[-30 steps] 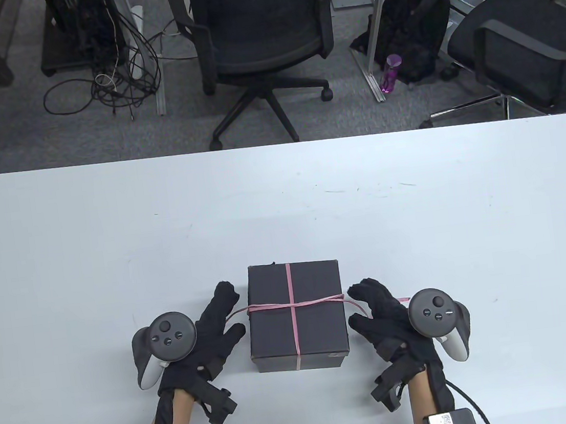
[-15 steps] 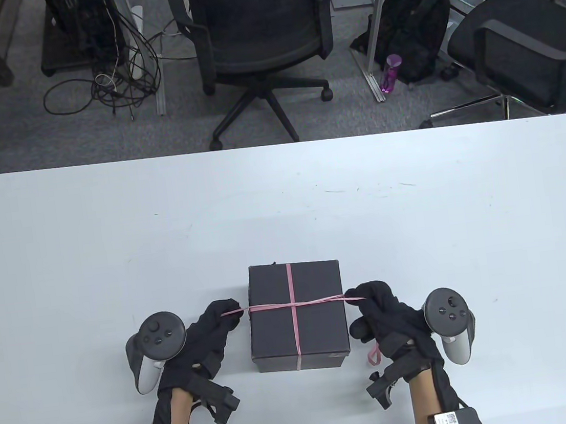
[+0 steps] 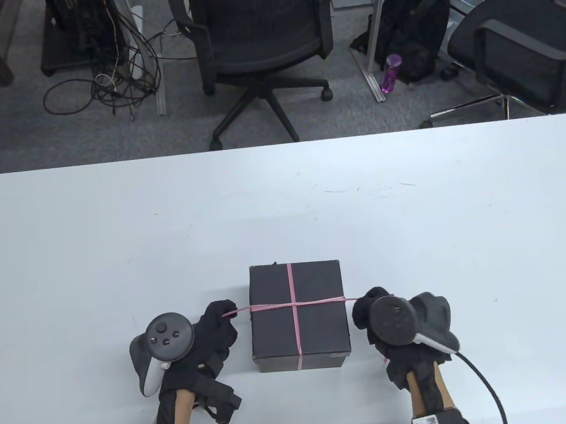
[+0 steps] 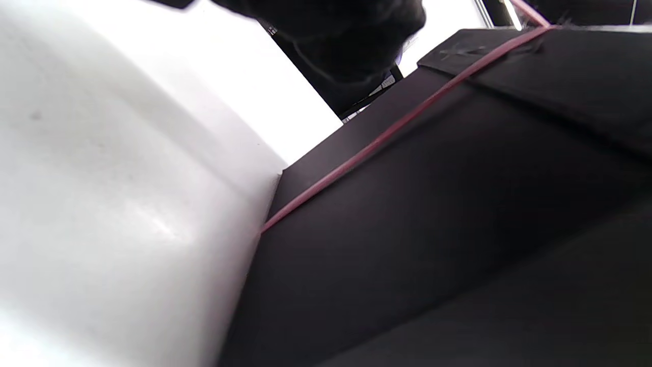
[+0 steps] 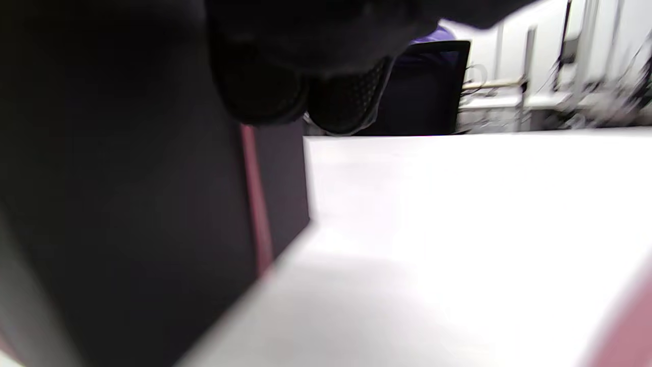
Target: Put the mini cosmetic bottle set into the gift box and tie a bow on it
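Note:
A closed black gift box (image 3: 317, 321) stands on the white table (image 3: 282, 207) near the front edge. A thin pink ribbon (image 3: 293, 304) crosses its lid both ways. My left hand (image 3: 217, 319) pinches the ribbon's left end just off the box's left side, and the strand runs taut. My right hand (image 3: 365, 306) grips the right end beside the box's right wall, with its tracker rolled over the fingers. In the left wrist view the box (image 4: 458, 214) fills the frame with the ribbon (image 4: 387, 132) running up its side. The right wrist view shows the box (image 5: 127, 204), its ribbon (image 5: 254, 188) and curled fingers (image 5: 305, 97). The bottle set is not visible.
Beyond the table's far edge stand an office chair (image 3: 260, 29), a second chair (image 3: 520, 43), a black backpack (image 3: 415, 25), a pink bottle (image 3: 389, 72) and loose cables (image 3: 107, 79) on the floor.
Both hands closed on the ribbon ends and pulled outward, so the crosswise strand is now straight and tight. The right hand rolled over, turning its tracker above the fingers.

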`<act>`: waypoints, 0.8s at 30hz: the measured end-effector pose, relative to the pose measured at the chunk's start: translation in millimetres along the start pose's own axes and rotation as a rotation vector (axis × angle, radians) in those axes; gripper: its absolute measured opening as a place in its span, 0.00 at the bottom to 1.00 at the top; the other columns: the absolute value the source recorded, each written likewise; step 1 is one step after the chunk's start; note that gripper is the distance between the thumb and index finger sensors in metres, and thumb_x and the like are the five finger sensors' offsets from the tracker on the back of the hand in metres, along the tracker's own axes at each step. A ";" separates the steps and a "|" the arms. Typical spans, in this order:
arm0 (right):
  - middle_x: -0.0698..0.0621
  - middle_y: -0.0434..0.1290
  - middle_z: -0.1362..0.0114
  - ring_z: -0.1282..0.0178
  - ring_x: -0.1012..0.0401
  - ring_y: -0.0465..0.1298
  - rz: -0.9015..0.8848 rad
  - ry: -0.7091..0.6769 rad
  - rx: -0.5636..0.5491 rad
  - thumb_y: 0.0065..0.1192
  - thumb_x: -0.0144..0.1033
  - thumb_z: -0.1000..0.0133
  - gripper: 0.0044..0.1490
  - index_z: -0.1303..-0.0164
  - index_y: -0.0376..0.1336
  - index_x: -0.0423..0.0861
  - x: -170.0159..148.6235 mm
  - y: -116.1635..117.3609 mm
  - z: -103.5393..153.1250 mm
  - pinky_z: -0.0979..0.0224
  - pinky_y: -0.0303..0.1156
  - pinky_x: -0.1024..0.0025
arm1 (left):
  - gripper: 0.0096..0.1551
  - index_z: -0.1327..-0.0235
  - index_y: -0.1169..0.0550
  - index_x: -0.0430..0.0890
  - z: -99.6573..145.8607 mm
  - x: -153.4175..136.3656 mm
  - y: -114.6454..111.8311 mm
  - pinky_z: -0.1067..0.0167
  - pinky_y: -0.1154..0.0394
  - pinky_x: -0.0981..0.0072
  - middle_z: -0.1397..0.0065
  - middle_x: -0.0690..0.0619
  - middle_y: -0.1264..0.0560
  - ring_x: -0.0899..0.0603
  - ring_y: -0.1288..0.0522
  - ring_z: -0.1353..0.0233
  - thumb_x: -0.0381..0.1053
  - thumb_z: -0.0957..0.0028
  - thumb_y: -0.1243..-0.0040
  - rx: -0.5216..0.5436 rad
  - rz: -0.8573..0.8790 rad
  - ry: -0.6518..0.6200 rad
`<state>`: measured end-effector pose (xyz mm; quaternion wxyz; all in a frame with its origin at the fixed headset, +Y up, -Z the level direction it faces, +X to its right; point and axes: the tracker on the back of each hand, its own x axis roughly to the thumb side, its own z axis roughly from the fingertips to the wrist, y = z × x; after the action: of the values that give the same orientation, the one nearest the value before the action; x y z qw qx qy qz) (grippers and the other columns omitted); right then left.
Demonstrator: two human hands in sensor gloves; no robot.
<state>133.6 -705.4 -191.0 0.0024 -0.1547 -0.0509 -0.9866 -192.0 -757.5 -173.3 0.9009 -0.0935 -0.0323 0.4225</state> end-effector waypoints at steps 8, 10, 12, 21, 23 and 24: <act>0.37 0.75 0.38 0.77 0.69 0.77 -0.054 0.116 -0.178 0.50 0.20 0.38 0.31 0.24 0.59 0.30 4.2 3.6 -4.6 0.75 0.78 0.78 | 0.22 0.30 0.28 0.51 -0.9 -0.2 1.1 0.73 0.20 0.66 0.57 0.60 0.19 0.57 0.23 0.75 0.49 0.35 0.56 -0.059 -0.020 0.001; 0.37 0.75 0.38 0.77 0.69 0.77 -0.135 0.106 -0.258 0.50 0.22 0.38 0.31 0.23 0.59 0.29 1.9 2.4 -2.6 0.75 0.78 0.78 | 0.22 0.30 0.28 0.51 -1.2 -1.1 0.6 0.73 0.20 0.66 0.57 0.60 0.19 0.57 0.23 0.75 0.49 0.35 0.56 -0.069 -0.016 0.003; 0.36 0.74 0.37 0.76 0.68 0.77 -0.221 0.098 -0.290 0.49 0.23 0.37 0.32 0.23 0.57 0.29 0.6 0.8 -1.2 0.74 0.77 0.78 | 0.22 0.30 0.27 0.51 -1.8 -2.4 0.3 0.73 0.20 0.66 0.58 0.60 0.19 0.57 0.23 0.75 0.49 0.35 0.56 -0.079 -0.011 0.005; 0.35 0.73 0.36 0.76 0.68 0.77 -0.544 0.076 -0.333 0.45 0.25 0.36 0.32 0.23 0.57 0.28 -4.5 -0.8 0.2 0.74 0.77 0.78 | 0.22 0.30 0.27 0.52 -5.7 -11.2 1.7 0.72 0.20 0.66 0.59 0.61 0.19 0.57 0.23 0.75 0.50 0.35 0.55 -0.146 0.089 0.005; 0.35 0.73 0.37 0.76 0.68 0.77 -0.581 0.070 -0.325 0.46 0.25 0.36 0.32 0.23 0.58 0.28 -6.5 -0.8 -0.4 0.74 0.77 0.78 | 0.22 0.29 0.27 0.52 -6.6 -12.8 1.4 0.72 0.20 0.66 0.59 0.61 0.19 0.57 0.23 0.75 0.50 0.35 0.56 -0.170 0.116 0.004; 0.35 0.73 0.37 0.76 0.68 0.77 -0.606 0.070 -0.318 0.46 0.25 0.36 0.32 0.23 0.58 0.27 -7.7 -1.2 -0.6 0.74 0.77 0.78 | 0.22 0.29 0.27 0.52 -6.7 -13.0 1.6 0.72 0.20 0.66 0.59 0.61 0.19 0.57 0.23 0.75 0.50 0.35 0.55 -0.178 0.124 0.002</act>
<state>140.7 -704.4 -194.1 -0.3130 -0.0969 0.0602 -0.9429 -200.7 -767.5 -179.8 0.8613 -0.1756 -0.0628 0.4726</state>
